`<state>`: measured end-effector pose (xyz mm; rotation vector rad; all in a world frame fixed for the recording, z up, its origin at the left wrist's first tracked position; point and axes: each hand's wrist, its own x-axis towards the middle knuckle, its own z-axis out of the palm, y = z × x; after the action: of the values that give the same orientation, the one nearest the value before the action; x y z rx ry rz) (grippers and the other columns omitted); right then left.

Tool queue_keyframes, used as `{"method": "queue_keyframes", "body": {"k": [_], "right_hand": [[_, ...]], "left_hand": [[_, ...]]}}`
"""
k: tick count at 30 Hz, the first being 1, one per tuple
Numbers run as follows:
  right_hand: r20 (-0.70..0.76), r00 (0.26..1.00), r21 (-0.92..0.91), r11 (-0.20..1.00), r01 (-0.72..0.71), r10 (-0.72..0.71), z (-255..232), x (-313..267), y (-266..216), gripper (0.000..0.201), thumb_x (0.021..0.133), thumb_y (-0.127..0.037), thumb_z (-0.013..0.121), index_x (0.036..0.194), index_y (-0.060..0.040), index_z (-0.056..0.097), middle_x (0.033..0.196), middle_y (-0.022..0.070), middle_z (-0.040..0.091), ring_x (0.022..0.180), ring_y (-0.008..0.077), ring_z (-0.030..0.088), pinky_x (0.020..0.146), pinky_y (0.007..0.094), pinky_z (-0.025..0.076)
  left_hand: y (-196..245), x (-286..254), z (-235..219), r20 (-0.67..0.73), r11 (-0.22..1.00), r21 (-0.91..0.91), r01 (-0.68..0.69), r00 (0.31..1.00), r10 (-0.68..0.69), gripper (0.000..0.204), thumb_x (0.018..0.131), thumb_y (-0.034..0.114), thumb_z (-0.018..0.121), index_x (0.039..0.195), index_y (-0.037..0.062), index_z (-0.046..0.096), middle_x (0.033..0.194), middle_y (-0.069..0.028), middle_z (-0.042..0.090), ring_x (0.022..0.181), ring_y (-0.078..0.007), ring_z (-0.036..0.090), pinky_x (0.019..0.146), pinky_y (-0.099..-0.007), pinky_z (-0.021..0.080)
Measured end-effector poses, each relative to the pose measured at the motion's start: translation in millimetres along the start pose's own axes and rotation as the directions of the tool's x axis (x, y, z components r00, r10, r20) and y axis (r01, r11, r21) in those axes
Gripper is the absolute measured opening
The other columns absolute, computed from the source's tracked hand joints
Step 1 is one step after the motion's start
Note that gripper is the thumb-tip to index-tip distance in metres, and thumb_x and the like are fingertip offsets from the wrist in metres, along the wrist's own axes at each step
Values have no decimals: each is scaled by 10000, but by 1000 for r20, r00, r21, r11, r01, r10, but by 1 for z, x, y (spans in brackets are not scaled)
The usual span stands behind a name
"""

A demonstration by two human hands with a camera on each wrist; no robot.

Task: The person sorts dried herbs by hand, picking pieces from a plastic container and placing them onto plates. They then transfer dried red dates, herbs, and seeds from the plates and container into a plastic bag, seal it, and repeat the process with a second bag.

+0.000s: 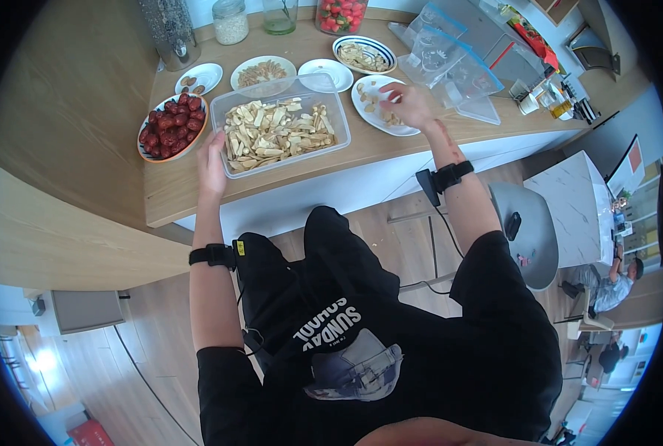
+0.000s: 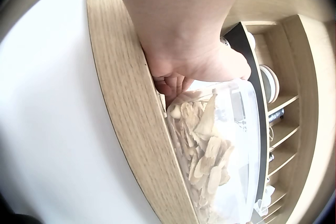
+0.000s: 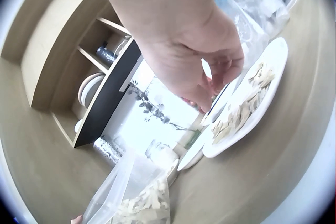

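Note:
My left hand (image 1: 212,163) grips the near left corner of a clear plastic container (image 1: 344,126), thumb at the rim and fingers curled under it. Pale dried root slices (image 1: 272,134) fill much of the container, which stands on the wooden counter. Over a white plate (image 1: 405,131) to its right hovers my right hand (image 1: 413,105), fingers loosely bent. A gap shows between thumb and fingers in the right wrist view, and nothing is visible in it. Thin pale slices (image 3: 241,113) lie scattered on that plate.
A bowl of red dates (image 1: 171,128) stands left of the container. Behind are a plate of small pale pieces (image 1: 261,73), a white plate (image 1: 330,67), a blue-rimmed bowl (image 1: 388,65) and a strawberry jar (image 1: 340,16). Clear zip bags (image 1: 450,63) stand at the right.

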<state>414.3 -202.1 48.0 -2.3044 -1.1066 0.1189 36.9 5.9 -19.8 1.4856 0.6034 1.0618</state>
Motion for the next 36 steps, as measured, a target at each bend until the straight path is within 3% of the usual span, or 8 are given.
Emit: {"method": "queue_keyframes", "body": {"k": [2,16,19,25,28,30,33,36], "right_hand": [[186,951,-60,963,262,-247,11,1,-5,376,812,-256,740,1166,-132,712,1067,124,717,889,289,706,836,374,549],[185,937,6,954,300,-296,19,1,-16,158,836,-164,728,934,-40,716,841,125,708,814,247,697,768,366,544],[-42,987,178,971,158,-153,23,8,-15,188,842,-184,739,963,-42,713,866,80,702,736,162,656,680,317,530],[355,929,497,821,-279,101,3,49,-5,298,872,-186,734,1020,68,680,851,40,671,772,117,638,662,276,527],[185,982,561,816,-142,43,1,94,9,369,892,-171,714,1130,99,629,976,94,669,843,146,653,746,270,552],[57,992,835,539,-110,115,-3,98,-13,470,843,-142,722,1225,98,595,1019,127,690,847,160,670,727,275,533],[-108,992,710,703,33,62,1,78,-43,557,865,-128,709,1309,128,494,1154,179,657,905,185,680,755,266,534],[-167,979,753,625,205,-119,7,31,-100,507,887,-142,691,1295,107,523,1115,175,688,922,205,693,773,287,545]], "left_hand": [[0,-1,1,-4,1000,7,3,1000,-3,528,979,328,492,1266,-105,585,1200,-149,658,1100,-208,583,990,-313,409],[5,-2,2,-39,996,85,-15,999,18,508,974,342,485,1193,-94,628,1102,-156,692,1018,-216,610,933,-327,438],[9,-4,3,-52,997,75,-14,998,18,502,974,346,486,1169,-93,630,1071,-148,698,985,-209,612,909,-330,445],[4,-1,2,-27,997,68,-33,999,35,494,975,356,489,1168,-75,636,1063,-147,697,984,-209,611,910,-326,444],[3,-2,1,-37,996,85,-29,999,32,488,975,352,489,1166,-72,636,1050,-146,700,976,-211,613,909,-325,445],[1,-1,0,-29,997,70,-20,999,22,478,975,338,487,1168,-75,633,1041,-149,703,976,-216,617,912,-327,445],[11,-5,5,-31,999,39,-22,999,23,464,974,319,488,1171,-76,632,1046,-153,706,985,-218,621,916,-329,447],[12,-5,3,-39,993,107,-40,998,44,456,974,309,490,1173,-75,634,1065,-155,706,998,-212,623,918,-331,450]]}}
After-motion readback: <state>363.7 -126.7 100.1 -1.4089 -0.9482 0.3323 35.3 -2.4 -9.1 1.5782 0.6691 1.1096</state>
